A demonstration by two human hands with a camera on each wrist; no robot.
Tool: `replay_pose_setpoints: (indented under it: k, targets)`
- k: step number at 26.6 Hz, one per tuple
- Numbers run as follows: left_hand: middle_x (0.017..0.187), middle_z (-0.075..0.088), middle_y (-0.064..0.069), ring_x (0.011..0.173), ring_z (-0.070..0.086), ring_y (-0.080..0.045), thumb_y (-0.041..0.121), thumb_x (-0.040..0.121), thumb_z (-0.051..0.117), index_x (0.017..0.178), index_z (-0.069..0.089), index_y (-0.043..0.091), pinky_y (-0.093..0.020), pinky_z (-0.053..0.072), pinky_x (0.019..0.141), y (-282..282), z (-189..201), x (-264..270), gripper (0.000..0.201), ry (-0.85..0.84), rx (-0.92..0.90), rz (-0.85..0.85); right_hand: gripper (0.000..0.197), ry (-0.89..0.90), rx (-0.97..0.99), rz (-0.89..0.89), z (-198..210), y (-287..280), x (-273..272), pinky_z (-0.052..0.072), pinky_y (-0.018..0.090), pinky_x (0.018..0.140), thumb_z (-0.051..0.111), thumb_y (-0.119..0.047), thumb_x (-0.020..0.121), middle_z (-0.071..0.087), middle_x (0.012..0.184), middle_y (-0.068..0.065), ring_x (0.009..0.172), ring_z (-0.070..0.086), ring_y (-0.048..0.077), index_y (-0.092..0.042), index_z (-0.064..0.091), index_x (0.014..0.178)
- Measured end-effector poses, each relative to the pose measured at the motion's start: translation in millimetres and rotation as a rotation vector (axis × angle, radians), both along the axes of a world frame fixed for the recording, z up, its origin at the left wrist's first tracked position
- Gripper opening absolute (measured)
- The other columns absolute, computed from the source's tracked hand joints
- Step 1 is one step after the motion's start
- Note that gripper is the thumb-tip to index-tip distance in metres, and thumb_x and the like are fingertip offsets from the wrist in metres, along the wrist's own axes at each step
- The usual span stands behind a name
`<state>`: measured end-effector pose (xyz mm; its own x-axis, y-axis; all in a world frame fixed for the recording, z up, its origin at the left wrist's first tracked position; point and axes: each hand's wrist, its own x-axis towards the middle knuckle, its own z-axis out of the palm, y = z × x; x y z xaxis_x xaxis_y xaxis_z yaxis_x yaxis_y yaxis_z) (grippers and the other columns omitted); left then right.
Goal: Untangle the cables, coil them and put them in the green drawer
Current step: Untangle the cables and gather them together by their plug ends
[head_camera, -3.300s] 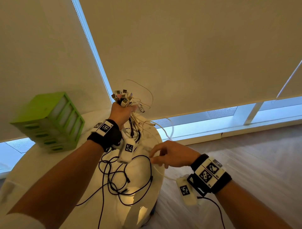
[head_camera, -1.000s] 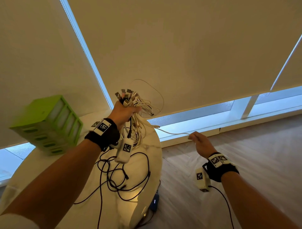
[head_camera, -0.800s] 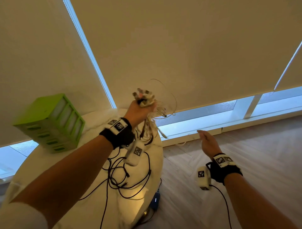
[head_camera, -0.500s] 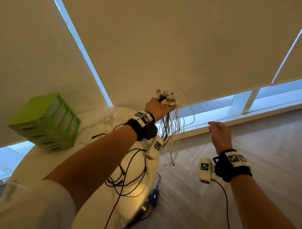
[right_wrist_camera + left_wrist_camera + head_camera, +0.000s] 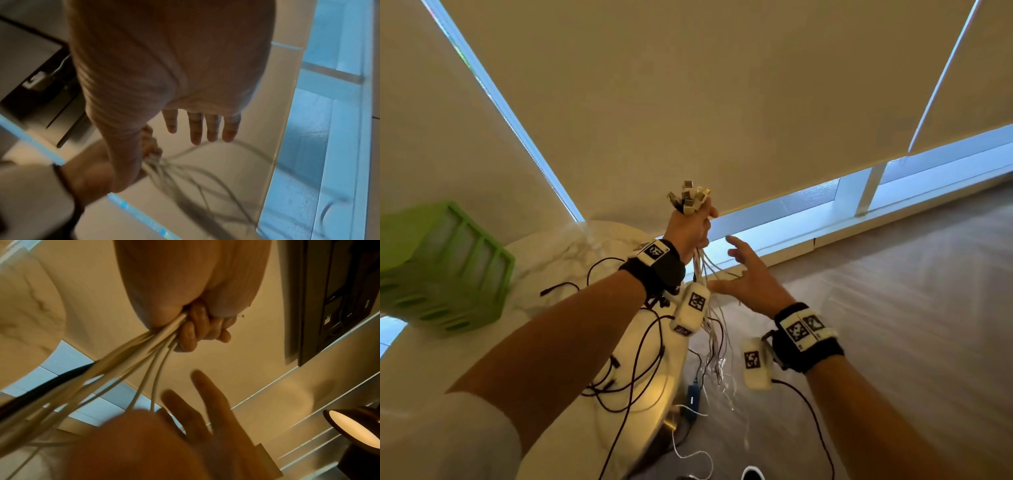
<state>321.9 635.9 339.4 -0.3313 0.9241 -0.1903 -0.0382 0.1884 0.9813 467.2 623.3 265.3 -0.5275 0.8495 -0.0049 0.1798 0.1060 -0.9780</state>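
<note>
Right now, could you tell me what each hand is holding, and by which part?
The left hand grips the bundle of white cables just below their plugs; the right hand holds nothing.

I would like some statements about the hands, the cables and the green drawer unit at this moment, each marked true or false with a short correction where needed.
1. The left hand grips a bundle of white cables raised in the air. True.
2. The right hand holds one cable pinched between thumb and finger. False: its fingers are spread open and it holds nothing.
3. The connector ends stick out above the left fist. True.
4. The green drawer unit lies on the floor. False: it stands on the marble table.
5. Black cables lie on the table. True.
</note>
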Motion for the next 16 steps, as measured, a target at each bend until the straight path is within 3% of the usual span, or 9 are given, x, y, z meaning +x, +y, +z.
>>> replay_pose_setpoints:
  k: [1, 3, 5, 6, 8, 10, 13, 16]
  targets:
    - [0.044, 0.024, 0.009, 0.039, 0.019, -0.007, 0.033, 0.102, 0.045, 0.075, 0.050, 0.011, -0.021, 0.018, 0.042, -4, 3, 3, 0.035, -0.035, 0.002, -0.042, 0.084, -0.024, 0.028, 0.055, -1, -3, -16, 0.040, 0.032, 0.100, 0.081, -0.021, 0.074, 0.042, 0.134, -0.003, 0.123, 0.040, 0.007, -0.027, 0.033, 0.142]
    - [0.046, 0.021, 0.008, 0.040, 0.018, -0.008, 0.035, 0.103, 0.041, 0.075, 0.048, 0.011, -0.023, 0.019, 0.045, -11, 13, 3, 0.037, -0.106, 0.009, -0.105, 0.063, -0.022, 0.054, 0.099, -6, -6, -42, 0.044, 0.035, 0.097, 0.074, -0.022, 0.077, 0.051, 0.126, -0.002, 0.116, 0.049, 0.012, -0.023, 0.044, 0.132]
    - [0.048, 0.022, 0.007, 0.040, 0.021, -0.009, 0.037, 0.103, 0.040, 0.075, 0.047, 0.012, -0.022, 0.024, 0.046, -14, 27, -2, 0.038, -0.182, 0.042, -0.128, 0.016, -0.006, 0.020, 0.121, -14, -4, -55, 0.047, 0.038, 0.083, 0.067, -0.019, 0.080, 0.062, 0.092, 0.000, 0.086, 0.059, 0.011, -0.017, 0.060, 0.094]
    - [0.049, 0.022, 0.007, 0.040, 0.023, -0.009, 0.038, 0.102, 0.039, 0.075, 0.047, 0.013, -0.022, 0.028, 0.045, -16, 36, -7, 0.038, -0.231, 0.068, -0.124, 0.009, -0.036, -0.026, 0.138, -19, -2, -58, 0.045, 0.036, 0.076, 0.065, -0.018, 0.084, 0.061, 0.076, 0.000, 0.070, 0.057, 0.006, -0.014, 0.059, 0.078]
    - [0.051, 0.020, 0.006, 0.041, 0.021, -0.009, 0.040, 0.102, 0.038, 0.074, 0.048, 0.015, -0.022, 0.028, 0.042, -19, 51, -21, 0.039, -0.306, 0.109, -0.136, 0.031, -0.173, -0.090, 0.191, -38, 0, -60, 0.044, 0.034, 0.069, 0.060, -0.033, 0.088, 0.057, 0.062, 0.002, 0.056, 0.054, 0.006, -0.012, 0.055, 0.067]
    - [0.053, 0.019, 0.005, 0.042, 0.017, -0.009, 0.041, 0.103, 0.036, 0.074, 0.048, 0.017, -0.021, 0.022, 0.041, -25, 57, -34, 0.039, -0.289, 0.124, -0.145, 0.041, -0.370, -0.036, 0.297, -45, 4, -63, 0.044, 0.034, 0.068, 0.051, -0.049, 0.090, 0.059, 0.066, 0.006, 0.060, 0.055, 0.015, -0.012, 0.055, 0.072]
    - [0.051, 0.020, 0.005, 0.043, 0.015, -0.009, 0.040, 0.103, 0.035, 0.075, 0.048, 0.016, -0.022, 0.019, 0.042, -33, 51, -47, 0.040, -0.267, 0.116, -0.138, 0.046, -0.684, 0.133, 0.440, -41, 19, -74, 0.046, 0.034, 0.076, 0.044, -0.054, 0.093, 0.062, 0.084, 0.009, 0.076, 0.059, 0.022, -0.012, 0.059, 0.082]
    - [0.050, 0.021, 0.005, 0.043, 0.018, -0.010, 0.041, 0.103, 0.035, 0.074, 0.048, 0.015, -0.022, 0.025, 0.044, -36, 51, -55, 0.041, -0.277, 0.132, -0.134, 0.056, -0.993, 0.278, 0.351, -34, 35, -81, 0.047, 0.038, 0.089, 0.041, -0.068, 0.087, 0.058, 0.113, 0.007, 0.099, 0.059, 0.028, -0.019, 0.063, 0.103]
